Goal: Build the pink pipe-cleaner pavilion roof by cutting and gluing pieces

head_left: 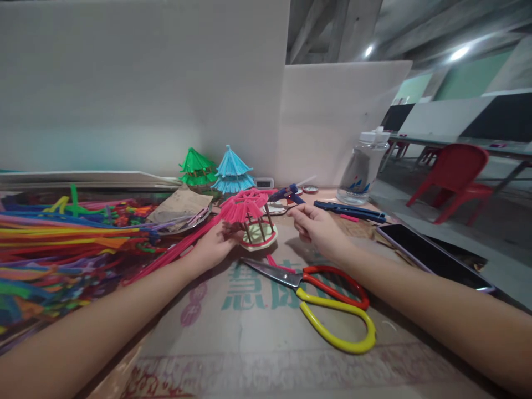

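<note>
A small pavilion model [245, 208] with a pink fringed roof, brown posts and a pale base edged in red stands on the printed cardboard. My left hand [218, 241] closes its fingers on the left side of this model, by the lower roof and base. To the right of the model, my right hand [311, 224] is raised with thumb and forefinger pinched together at the dark tip of a thin thing too small to make out. Scissors [299, 280] with one red and one yellow handle lie open in front of the model.
Green [197, 166] and blue [233, 172] pavilion models stand behind. Colourful pipe cleaners [75, 238] fill the left. A glue gun [288, 192], blue cutter [351, 210], water bottle [361, 166] and phone [432, 255] are at the back and right.
</note>
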A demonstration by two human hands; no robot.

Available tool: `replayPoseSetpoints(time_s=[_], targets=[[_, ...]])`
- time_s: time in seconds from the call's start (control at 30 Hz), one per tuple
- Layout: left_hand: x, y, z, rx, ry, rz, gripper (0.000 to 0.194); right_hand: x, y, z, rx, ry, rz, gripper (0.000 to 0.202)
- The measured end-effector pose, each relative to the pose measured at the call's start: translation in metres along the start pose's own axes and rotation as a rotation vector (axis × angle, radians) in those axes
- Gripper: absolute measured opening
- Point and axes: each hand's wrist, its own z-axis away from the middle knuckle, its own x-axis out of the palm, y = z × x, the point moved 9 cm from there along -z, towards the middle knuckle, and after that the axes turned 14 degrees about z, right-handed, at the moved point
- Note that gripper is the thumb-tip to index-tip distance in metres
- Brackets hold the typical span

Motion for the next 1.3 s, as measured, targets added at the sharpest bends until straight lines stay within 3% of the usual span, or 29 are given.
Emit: replayPoseSetpoints(time_s=[0.17, 0.37, 0.57, 0.77, 1.03, 1.17, 1.3], targets=[[-0.001, -0.001, 0.000, -0.020, 0.003, -0.004, 0.053, -0.006, 0.012, -0.002, 0.020, 0.070, 0.123, 0.036], [0.007, -0.003, 0.005, -0.021, -0.058, 0.016, 0.046, 0.008, 0.002, 0.006, 0.006, -0.046, 0.252, 0.036], [-0.004, 0.001, 0.010, 0.027, 0.024, -0.371, 0.044, 0.019, -0.003, 0.010, -0.042, -0.093, 0.249, 0.029], [0.002, 0.009, 0.009, 0.068, -0.048, -0.342, 0.039, 0.016, -0.007, 0.009, -0.088, -0.064, 0.275, 0.020], [0.001, 0.010, 0.008, 0.092, -0.032, -0.335, 0.037, 0.015, -0.007, 0.010, -0.083, -0.058, 0.155, 0.033], [-0.002, 0.007, 0.008, 0.072, 0.001, -0.336, 0.036, 0.004, -0.003, 0.004, -0.064, 0.003, 0.003, 0.037], [0.000, 0.009, 0.007, 0.082, -0.019, -0.368, 0.035, -0.024, -0.009, -0.006, -0.028, 0.124, -0.130, 0.033]])
